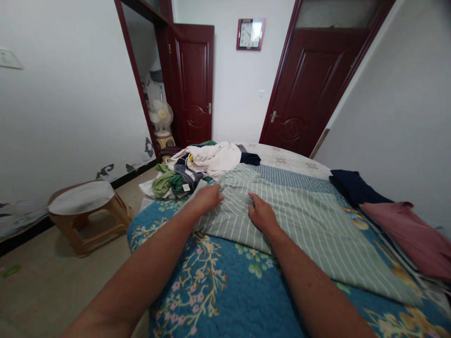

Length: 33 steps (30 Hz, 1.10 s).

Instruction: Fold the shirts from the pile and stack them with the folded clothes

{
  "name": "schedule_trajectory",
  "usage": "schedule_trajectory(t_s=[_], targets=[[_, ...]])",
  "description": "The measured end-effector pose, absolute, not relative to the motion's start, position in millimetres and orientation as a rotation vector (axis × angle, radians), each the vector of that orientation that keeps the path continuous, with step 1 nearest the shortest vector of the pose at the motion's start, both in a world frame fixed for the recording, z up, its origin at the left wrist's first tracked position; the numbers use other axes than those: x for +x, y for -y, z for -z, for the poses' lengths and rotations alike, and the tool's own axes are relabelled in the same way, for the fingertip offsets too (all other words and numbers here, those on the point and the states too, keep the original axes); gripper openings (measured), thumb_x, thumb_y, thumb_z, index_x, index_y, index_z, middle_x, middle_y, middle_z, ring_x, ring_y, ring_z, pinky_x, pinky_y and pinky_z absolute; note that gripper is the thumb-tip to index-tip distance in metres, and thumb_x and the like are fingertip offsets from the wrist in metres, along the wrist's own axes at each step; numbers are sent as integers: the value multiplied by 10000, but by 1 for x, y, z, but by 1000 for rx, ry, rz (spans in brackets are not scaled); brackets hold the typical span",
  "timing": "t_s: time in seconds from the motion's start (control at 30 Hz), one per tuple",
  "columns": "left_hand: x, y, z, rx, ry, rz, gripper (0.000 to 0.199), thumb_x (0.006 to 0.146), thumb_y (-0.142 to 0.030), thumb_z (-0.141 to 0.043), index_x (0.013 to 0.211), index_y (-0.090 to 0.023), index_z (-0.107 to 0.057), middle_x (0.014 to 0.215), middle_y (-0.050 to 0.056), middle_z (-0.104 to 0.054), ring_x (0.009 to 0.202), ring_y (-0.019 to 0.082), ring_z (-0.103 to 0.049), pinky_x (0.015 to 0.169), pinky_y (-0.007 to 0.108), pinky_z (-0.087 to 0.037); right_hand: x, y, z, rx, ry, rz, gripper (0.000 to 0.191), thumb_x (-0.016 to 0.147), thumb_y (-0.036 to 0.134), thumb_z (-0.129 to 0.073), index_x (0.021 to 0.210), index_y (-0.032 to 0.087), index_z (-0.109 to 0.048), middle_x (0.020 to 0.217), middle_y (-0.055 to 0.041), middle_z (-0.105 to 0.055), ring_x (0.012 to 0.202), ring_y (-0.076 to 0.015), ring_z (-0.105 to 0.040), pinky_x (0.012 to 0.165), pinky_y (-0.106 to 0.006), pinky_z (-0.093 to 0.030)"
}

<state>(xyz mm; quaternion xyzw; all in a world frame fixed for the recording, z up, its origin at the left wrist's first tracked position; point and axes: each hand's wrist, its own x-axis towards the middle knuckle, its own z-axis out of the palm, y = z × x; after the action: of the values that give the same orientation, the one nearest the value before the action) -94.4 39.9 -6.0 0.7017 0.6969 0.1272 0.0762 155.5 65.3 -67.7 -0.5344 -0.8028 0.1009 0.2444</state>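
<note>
A pale green garment with white stripes [310,220] lies spread across the bed, wrinkled near its left end; its exact kind is unclear. My left hand [210,197] is closed on the cloth at that left end, its fingertips partly hidden in the folds. A short way to the right, my right hand [262,213] has its index finger and thumb on the same garment, with a fold of cloth between them. The other fingers of this hand are mostly out of sight.
A loose heap of clothes [214,159] sits beyond my left hand. At the right lie a folded navy garment [355,187] and a pink garment [412,234]. The blue floral quilt [243,300] covers the bed. A stool [82,202] stands at the left.
</note>
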Motion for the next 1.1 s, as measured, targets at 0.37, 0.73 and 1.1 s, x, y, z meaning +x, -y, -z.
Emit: schedule_trajectory(t_s=[0.37, 0.73, 1.1], targets=[[-97, -36, 30, 2086, -2361, -487, 278, 1052, -255, -444, 1181, -177, -678, 1135, 179, -728, 1045, 294, -705, 888, 385, -494, 147, -64, 67, -1650, 2145, -207, 508, 1020, 322, -562, 1504, 168, -553, 1301, -163, -723, 1139, -300, -710, 972, -393, -521], [-48, -22, 43, 2495, -1792, -546, 345, 1052, -248, -450, 1311, -190, -670, 1291, 155, -705, 1237, 279, -641, 1096, 428, -480, 136, -38, 44, -1440, 2348, 81, 270, 1050, 258, -481, 1194, 188, -699, 1192, -150, -672, 1157, -289, -564, 1008, -407, -448], [-45, -19, 60, 2523, -1867, -431, 471, 1072, -418, -482, 1444, -159, -610, 1550, 205, -572, 1460, 355, -502, 1196, 526, -383, 134, -31, 63, -1574, 2310, 9, 493, 1069, 415, -485, 1491, 179, -580, 1567, -182, -544, 1424, -352, -464, 1144, -508, -384]])
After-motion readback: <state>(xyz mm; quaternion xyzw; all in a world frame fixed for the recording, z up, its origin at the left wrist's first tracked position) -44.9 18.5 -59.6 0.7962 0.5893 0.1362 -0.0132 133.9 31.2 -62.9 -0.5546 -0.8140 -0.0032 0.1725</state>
